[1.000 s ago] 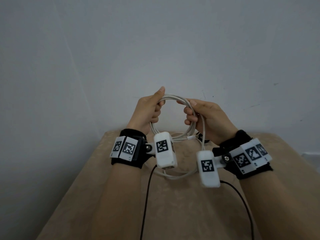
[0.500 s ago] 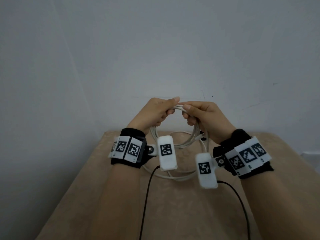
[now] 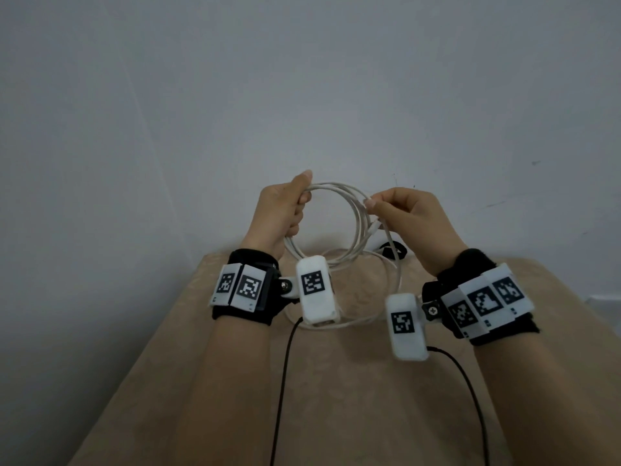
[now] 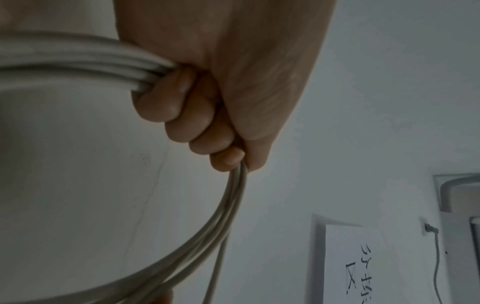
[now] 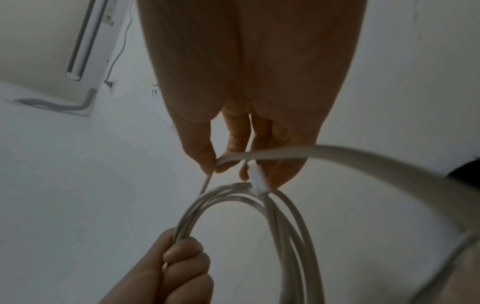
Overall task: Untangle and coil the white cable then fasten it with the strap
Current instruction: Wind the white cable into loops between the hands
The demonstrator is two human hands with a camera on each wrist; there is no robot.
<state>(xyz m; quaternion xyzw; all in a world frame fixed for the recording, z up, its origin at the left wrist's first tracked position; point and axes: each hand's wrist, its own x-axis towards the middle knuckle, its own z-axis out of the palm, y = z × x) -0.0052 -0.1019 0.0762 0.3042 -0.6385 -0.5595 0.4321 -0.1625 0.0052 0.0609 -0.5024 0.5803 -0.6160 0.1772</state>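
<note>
The white cable (image 3: 358,216) is wound in several loops held upright above the table. My left hand (image 3: 285,210) grips the loops' left side in a fist; the left wrist view shows its fingers (image 4: 182,115) curled round the bundle of strands (image 4: 78,59). My right hand (image 3: 403,210) pinches one strand (image 5: 233,157) between thumb and forefinger at the coil's upper right, beside a white plug (image 5: 257,176). A loose length of the cable hangs down to the table (image 3: 336,322). The black strap (image 3: 393,250) lies on the table behind the coil.
The table (image 3: 336,398) wears a beige cloth and stands against a plain grey wall (image 3: 302,95). Two black wires (image 3: 282,381) run from the wrist cameras toward me. Table edges fall away at left and right.
My hands, close together at the coil's top half a second ago, have moved apart. The right hand has drawn a strand out to the right, and the coil now stands wider.
</note>
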